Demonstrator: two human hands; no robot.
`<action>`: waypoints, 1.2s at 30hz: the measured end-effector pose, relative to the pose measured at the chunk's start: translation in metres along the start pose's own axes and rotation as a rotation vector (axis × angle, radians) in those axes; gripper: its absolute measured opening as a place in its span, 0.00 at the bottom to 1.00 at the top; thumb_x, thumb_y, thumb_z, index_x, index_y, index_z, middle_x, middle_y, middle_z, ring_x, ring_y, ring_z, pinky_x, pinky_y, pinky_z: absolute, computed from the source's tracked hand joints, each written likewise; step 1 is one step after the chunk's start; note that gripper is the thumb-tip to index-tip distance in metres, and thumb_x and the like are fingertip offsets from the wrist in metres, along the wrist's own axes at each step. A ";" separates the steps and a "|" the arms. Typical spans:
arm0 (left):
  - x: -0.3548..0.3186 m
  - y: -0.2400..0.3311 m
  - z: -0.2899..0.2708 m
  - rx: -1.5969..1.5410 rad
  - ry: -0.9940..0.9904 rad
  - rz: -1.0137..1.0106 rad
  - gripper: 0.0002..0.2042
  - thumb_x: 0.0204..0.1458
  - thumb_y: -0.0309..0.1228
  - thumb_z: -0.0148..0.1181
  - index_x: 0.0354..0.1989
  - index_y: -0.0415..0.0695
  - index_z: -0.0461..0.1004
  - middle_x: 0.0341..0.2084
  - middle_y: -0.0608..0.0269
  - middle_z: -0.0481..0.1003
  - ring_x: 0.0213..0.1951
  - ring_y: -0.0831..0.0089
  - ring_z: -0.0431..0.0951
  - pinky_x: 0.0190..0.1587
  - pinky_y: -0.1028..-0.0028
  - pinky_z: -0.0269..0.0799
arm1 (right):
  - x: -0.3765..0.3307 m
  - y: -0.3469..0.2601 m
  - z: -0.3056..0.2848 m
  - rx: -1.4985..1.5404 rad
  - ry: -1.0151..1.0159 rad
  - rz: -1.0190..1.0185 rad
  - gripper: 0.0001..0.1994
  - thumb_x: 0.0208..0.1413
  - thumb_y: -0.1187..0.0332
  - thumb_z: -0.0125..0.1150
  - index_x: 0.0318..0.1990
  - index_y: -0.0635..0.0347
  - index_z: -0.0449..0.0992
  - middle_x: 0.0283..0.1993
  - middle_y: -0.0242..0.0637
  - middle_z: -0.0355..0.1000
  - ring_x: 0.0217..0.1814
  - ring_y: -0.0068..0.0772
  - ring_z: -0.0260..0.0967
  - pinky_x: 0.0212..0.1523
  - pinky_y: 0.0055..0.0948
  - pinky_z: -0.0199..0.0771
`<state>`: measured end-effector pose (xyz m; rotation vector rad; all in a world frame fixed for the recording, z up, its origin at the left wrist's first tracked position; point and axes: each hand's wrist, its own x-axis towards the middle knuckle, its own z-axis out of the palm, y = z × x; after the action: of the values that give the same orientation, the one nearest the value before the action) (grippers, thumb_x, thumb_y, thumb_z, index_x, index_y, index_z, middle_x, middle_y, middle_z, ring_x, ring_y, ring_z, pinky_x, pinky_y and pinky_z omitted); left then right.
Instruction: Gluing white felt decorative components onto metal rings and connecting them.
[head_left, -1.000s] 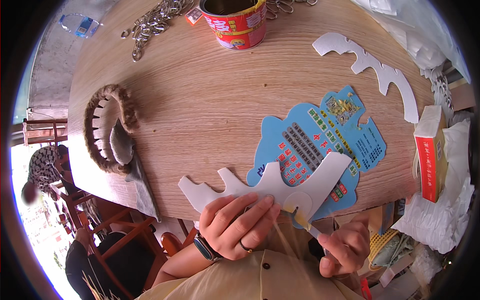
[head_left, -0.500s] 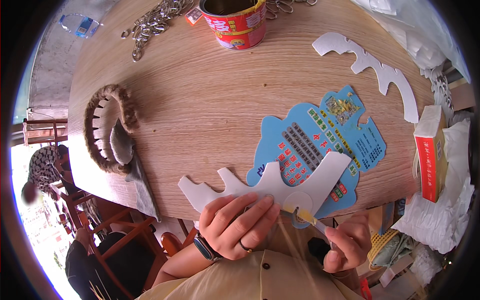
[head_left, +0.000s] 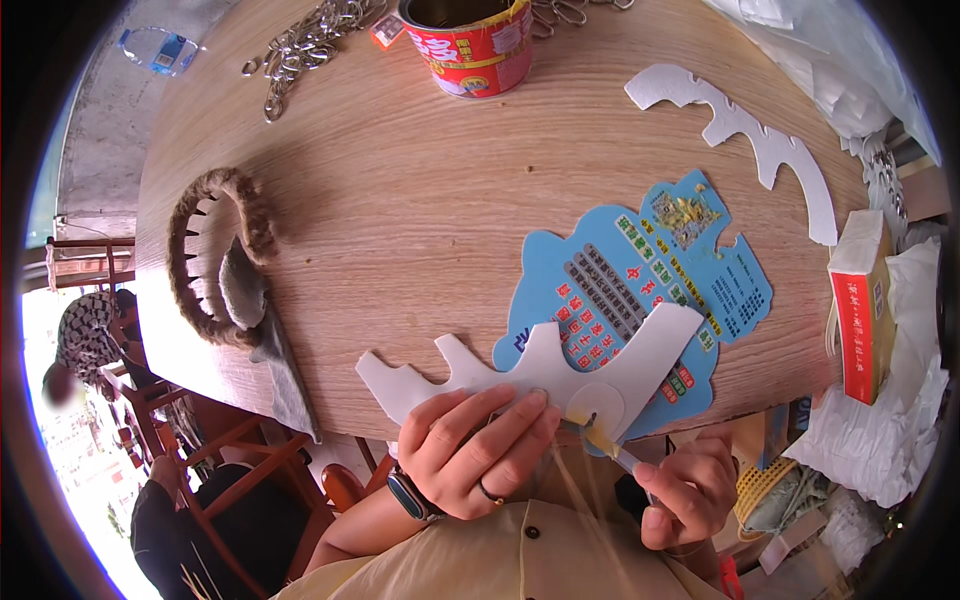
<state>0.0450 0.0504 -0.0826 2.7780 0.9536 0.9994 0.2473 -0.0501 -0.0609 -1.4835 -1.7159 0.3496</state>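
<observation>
A white, flat cut-out piece (head_left: 545, 365) with tooth-like points lies along the near table edge, partly over a blue cloud-shaped card (head_left: 560, 270). My left hand (head_left: 480, 445), with a watch and a ring, grips this piece from the near side, fingers together on top and thumb hidden. Between the fingers of my right hand (head_left: 690, 490) is a thin brush-like tool (head_left: 610, 445); its yellow-smeared tip touches the piece beside a round white disc (head_left: 596, 405). Thin pale strands hang below the tip.
A red can (head_left: 470, 60) with yellow smears and metal clips (head_left: 310, 45) stand at the back. A fuzzy brown band (head_left: 185, 260) with grey fabric lies left. Another white cut-out (head_left: 745, 130) and a red-and-white box (head_left: 860, 310) are right. A person (head_left: 90, 340) is beyond the left edge.
My right hand has shifted slightly left and down, drawing the yellow tip a little lower at the piece's edge. My left hand and the white piece have barely moved.
</observation>
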 end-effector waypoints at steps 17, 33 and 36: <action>0.000 0.001 -0.001 -0.003 -0.013 -0.013 0.11 0.44 0.28 0.61 0.38 0.51 0.77 0.38 0.71 0.77 0.38 0.76 0.75 0.37 0.77 0.69 | -0.001 0.005 -0.003 -0.032 0.059 0.020 0.14 0.49 0.63 0.50 0.40 0.52 0.80 0.26 0.24 0.63 0.25 0.23 0.60 0.29 0.28 0.59; -0.001 0.001 -0.001 -0.002 -0.022 -0.019 0.11 0.44 0.28 0.61 0.38 0.51 0.77 0.38 0.71 0.77 0.38 0.76 0.75 0.37 0.77 0.69 | -0.003 0.004 0.000 -0.029 0.100 0.044 0.14 0.47 0.64 0.51 0.39 0.50 0.80 0.24 0.23 0.62 0.23 0.23 0.59 0.28 0.28 0.57; 0.000 0.001 0.000 -0.004 -0.011 -0.016 0.11 0.43 0.28 0.61 0.38 0.51 0.77 0.38 0.71 0.77 0.38 0.76 0.75 0.37 0.77 0.69 | -0.002 0.003 -0.003 -0.020 0.078 0.034 0.14 0.47 0.63 0.50 0.39 0.50 0.80 0.24 0.23 0.62 0.23 0.23 0.59 0.28 0.28 0.57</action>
<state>0.0452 0.0493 -0.0821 2.7653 0.9695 0.9822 0.2514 -0.0519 -0.0621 -1.5226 -1.6383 0.2899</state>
